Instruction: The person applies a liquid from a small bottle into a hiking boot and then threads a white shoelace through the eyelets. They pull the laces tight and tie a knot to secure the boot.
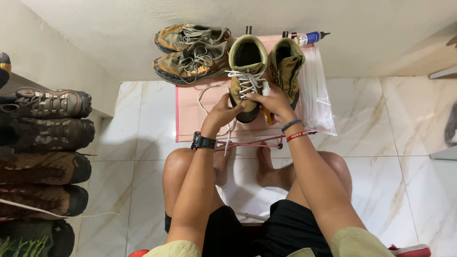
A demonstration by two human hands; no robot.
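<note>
Your arms and what you wear

Black watch (203, 141) on your left wrist, 2 bracelets (293, 130) on your right; olive short sleeves, black shorts (285, 228), bare feet.

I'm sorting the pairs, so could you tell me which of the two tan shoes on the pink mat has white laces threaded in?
The left tan shoe, held by both hands; its partner shows no laces.

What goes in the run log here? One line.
left hand: grips toe of tan lace-up shoe | right hand: pulls its white lace | base: pink mat
</note>
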